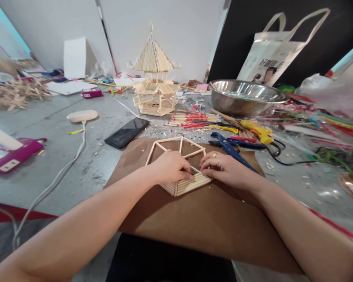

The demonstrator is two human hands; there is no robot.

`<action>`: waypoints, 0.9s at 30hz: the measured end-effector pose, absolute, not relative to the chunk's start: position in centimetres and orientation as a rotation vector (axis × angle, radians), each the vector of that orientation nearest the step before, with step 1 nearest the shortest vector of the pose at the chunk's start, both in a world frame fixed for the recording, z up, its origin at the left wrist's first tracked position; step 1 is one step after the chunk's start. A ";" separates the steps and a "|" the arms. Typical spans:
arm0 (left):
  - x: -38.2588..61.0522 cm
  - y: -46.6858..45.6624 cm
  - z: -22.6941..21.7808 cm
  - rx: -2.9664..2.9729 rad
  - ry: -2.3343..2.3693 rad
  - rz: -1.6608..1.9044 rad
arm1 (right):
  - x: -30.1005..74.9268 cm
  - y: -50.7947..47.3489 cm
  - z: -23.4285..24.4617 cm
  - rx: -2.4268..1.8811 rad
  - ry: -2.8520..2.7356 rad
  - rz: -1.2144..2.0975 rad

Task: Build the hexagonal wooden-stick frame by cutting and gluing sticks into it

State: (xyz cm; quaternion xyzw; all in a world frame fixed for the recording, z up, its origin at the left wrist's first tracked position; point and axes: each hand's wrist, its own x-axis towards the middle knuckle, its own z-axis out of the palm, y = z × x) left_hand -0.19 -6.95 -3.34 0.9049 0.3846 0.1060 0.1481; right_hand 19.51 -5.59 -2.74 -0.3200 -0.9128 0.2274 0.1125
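A six-sided frame of thin wooden sticks [195, 183] lies on a sheet of brown paper [191, 219], with spokes meeting towards its middle. Rows of sticks fill its near side. My left hand [171, 166] is curled over the near part of the frame, fingertips closed at a stick on that side. At the right corner, my right hand [222, 167] has its thumb and fingers drawn together on the same row. The fingers partly hide the stick's ends. A finished-looking stick pagoda model [154, 58] stands upright behind the frame.
A black phone [128, 132] lies left of the paper. Blue-handled pliers [231, 150] and a yellow glue gun [259, 131] with its cord lie to the right. Behind are red-marked sticks [191, 118] and a metal bowl [247, 98]. A purple power strip [20, 156] sits left.
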 end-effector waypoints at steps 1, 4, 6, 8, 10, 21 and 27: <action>-0.2 -6.9 -3.4 2.606 1.110 0.303 | 19.5 -5.6 -2.8 -0.938 -2.680 0.667; -0.2 -6.9 -3.4 2.629 1.109 0.282 | 19.5 -5.6 -2.8 -0.932 -2.681 0.662; -0.2 -6.9 -3.3 2.652 1.102 0.262 | 19.6 -5.6 -2.9 -0.928 -2.678 0.655; -0.2 -6.9 -3.3 2.669 1.098 0.246 | 19.6 -5.5 -2.8 -0.929 -2.673 0.653; -0.2 -6.9 -3.4 2.677 1.097 0.235 | 19.5 -5.5 -2.8 -0.934 -2.666 0.655; -0.2 -6.9 -3.2 2.669 1.087 0.219 | 19.5 -5.6 -2.8 -0.956 -2.661 0.671; -0.1 -7.0 -3.1 2.666 1.092 0.224 | 19.5 -5.5 -2.8 -0.963 -2.670 0.654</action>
